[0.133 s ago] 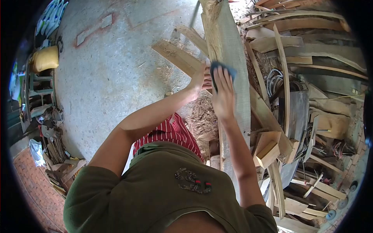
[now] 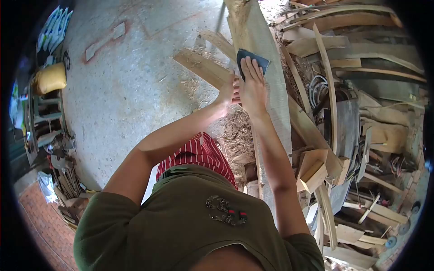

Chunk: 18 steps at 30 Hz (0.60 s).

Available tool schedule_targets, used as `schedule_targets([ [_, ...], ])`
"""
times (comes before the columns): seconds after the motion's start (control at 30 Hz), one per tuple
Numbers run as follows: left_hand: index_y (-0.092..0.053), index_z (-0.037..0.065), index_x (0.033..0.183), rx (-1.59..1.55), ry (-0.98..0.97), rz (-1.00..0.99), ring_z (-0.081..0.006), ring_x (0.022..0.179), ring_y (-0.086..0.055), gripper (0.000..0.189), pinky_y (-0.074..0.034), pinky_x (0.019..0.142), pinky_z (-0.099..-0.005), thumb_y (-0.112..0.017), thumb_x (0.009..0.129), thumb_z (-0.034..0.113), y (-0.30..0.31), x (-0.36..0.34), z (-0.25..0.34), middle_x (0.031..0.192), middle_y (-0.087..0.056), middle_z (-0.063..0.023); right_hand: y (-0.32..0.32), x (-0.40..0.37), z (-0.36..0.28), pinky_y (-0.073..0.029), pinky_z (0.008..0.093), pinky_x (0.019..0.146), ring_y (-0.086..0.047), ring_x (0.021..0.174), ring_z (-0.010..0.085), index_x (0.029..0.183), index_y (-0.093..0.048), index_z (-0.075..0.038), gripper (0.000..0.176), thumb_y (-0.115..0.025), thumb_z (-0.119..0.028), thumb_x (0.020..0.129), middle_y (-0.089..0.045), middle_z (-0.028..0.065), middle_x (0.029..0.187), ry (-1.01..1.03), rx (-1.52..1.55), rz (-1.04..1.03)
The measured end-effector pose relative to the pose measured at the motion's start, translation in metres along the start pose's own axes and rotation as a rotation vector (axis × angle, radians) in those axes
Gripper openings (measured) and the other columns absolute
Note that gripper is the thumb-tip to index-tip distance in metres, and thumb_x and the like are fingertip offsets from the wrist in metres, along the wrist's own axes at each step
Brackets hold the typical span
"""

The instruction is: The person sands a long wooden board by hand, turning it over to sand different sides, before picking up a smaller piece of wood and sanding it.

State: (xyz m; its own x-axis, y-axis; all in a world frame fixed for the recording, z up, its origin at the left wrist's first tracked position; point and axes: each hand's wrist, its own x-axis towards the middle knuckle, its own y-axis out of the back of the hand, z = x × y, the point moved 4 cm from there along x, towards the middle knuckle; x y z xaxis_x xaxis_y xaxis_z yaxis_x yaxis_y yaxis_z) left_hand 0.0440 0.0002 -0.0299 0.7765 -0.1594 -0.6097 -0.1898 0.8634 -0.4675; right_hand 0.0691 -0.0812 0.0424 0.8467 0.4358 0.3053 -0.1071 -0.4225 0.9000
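A long wooden plank runs away from my body. On its face, near the left edge, lies a dark sanding sheet. My right hand presses flat on the sheet, fingers stretched forward over it. Beside it, my left hand rests against the plank's left edge, its fingers curled and partly hidden behind the wrist and edge. Two narrower boards stick out to the left from under the plank.
Wood shavings cover the ground below the plank. Offcuts, long boards and an open wooden box crowd the right side. At the left are a yellow container and a rack. Concrete floor spans the upper left.
My right hand and the sheet have moved forward along the plank and slightly left. The whole view has shifted a little.
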Motion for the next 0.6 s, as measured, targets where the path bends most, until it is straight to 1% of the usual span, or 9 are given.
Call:
schedule_targets([
  [0.03,-0.031,0.000,0.149,-0.019,-0.010,0.002,-0.0260,0.110,-0.061,0.093,-0.046,0.099,-0.0424,-0.021,0.094,0.075,-0.001,0.004,-0.001,0.132,-0.053,-0.0265,0.006,0.000,0.001,-0.033,0.0449,0.115,-0.043,0.136,0.0363,0.139,-0.049,0.000,0.056,-0.060,-0.008,0.085,-0.049,0.0170,0.144,-0.008,0.020,0.002],
  [0.17,-0.043,0.001,0.139,0.000,-0.060,-0.088,-0.0245,0.106,-0.062,0.089,-0.047,0.098,-0.0413,-0.017,0.095,0.073,-0.002,0.017,0.021,0.121,-0.060,-0.0201,0.044,-0.095,-0.011,-0.032,0.0485,0.115,-0.041,0.138,0.0352,0.140,-0.050,-0.002,0.057,-0.057,0.002,0.083,-0.048,0.0161,0.146,-0.072,0.032,-0.137],
  [0.2,-0.042,0.001,0.142,-0.008,-0.053,-0.087,-0.0269,0.109,-0.062,0.076,-0.049,0.099,-0.0411,-0.016,0.102,0.061,-0.002,0.019,0.028,0.118,-0.062,-0.0211,0.050,-0.114,-0.012,-0.033,0.0498,0.114,-0.042,0.138,0.0352,0.139,-0.050,-0.002,0.056,-0.056,0.003,0.084,-0.048,0.0160,0.146,-0.095,0.050,-0.151],
  [0.27,-0.043,0.001,0.141,-0.020,-0.045,-0.081,-0.0267,0.109,-0.062,0.076,-0.050,0.099,-0.0410,-0.016,0.102,0.060,0.001,0.024,0.037,0.117,-0.062,-0.0206,0.051,-0.117,-0.014,-0.033,0.0508,0.114,-0.042,0.138,0.0355,0.139,-0.051,-0.002,0.056,-0.056,0.004,0.084,-0.048,0.0160,0.146,-0.094,0.049,-0.142],
  [0.33,-0.046,-0.001,0.137,-0.029,0.005,-0.071,-0.0266,0.107,-0.062,0.075,-0.048,0.100,-0.0413,-0.018,0.102,0.060,0.002,0.024,0.041,0.117,-0.062,-0.0197,0.037,-0.100,-0.009,-0.034,0.0503,0.113,-0.042,0.138,0.0352,0.139,-0.051,-0.002,0.057,-0.055,0.005,0.083,-0.048,0.0158,0.147,-0.103,0.038,-0.110],
  [0.4,-0.048,0.000,0.136,-0.026,0.005,-0.051,-0.0261,0.107,-0.062,0.076,-0.048,0.099,-0.0414,-0.018,0.102,0.061,0.006,0.028,0.043,0.118,-0.062,-0.0190,0.018,-0.045,-0.006,-0.033,0.0484,0.114,-0.042,0.138,0.0340,0.140,-0.050,-0.002,0.056,-0.056,0.001,0.084,-0.048,0.0160,0.147,-0.080,-0.060,-0.137],
  [0.47,-0.050,0.001,0.135,-0.034,0.020,-0.020,-0.0243,0.106,-0.062,0.078,-0.045,0.097,-0.0415,-0.019,0.100,0.064,0.010,0.029,0.043,0.119,-0.062,-0.0171,0.002,0.013,-0.006,-0.032,0.0463,0.115,-0.041,0.139,0.0324,0.141,-0.048,-0.002,0.056,-0.056,-0.003,0.085,-0.047,0.0158,0.147,-0.057,-0.042,-0.063],
  [0.57,-0.048,0.002,0.137,-0.014,0.047,-0.035,-0.0241,0.107,-0.061,0.080,-0.045,0.095,-0.0414,-0.020,0.099,0.066,0.016,0.038,0.041,0.120,-0.062,-0.0173,-0.012,0.034,-0.005,-0.031,0.0456,0.116,-0.041,0.139,0.0322,0.142,-0.047,-0.001,0.056,-0.056,-0.007,0.087,-0.047,0.0162,0.147,-0.047,-0.087,-0.045],
  [0.6,-0.048,0.000,0.137,-0.013,0.017,-0.040,-0.0237,0.105,-0.063,0.080,-0.051,0.095,-0.0397,-0.024,0.098,0.066,0.015,0.036,0.045,0.123,-0.061,-0.0209,-0.001,0.025,-0.010,-0.031,0.0452,0.116,-0.041,0.139,0.0322,0.142,-0.046,-0.001,0.057,-0.055,-0.003,0.086,-0.045,0.0165,0.148,-0.071,-0.044,-0.090],
])
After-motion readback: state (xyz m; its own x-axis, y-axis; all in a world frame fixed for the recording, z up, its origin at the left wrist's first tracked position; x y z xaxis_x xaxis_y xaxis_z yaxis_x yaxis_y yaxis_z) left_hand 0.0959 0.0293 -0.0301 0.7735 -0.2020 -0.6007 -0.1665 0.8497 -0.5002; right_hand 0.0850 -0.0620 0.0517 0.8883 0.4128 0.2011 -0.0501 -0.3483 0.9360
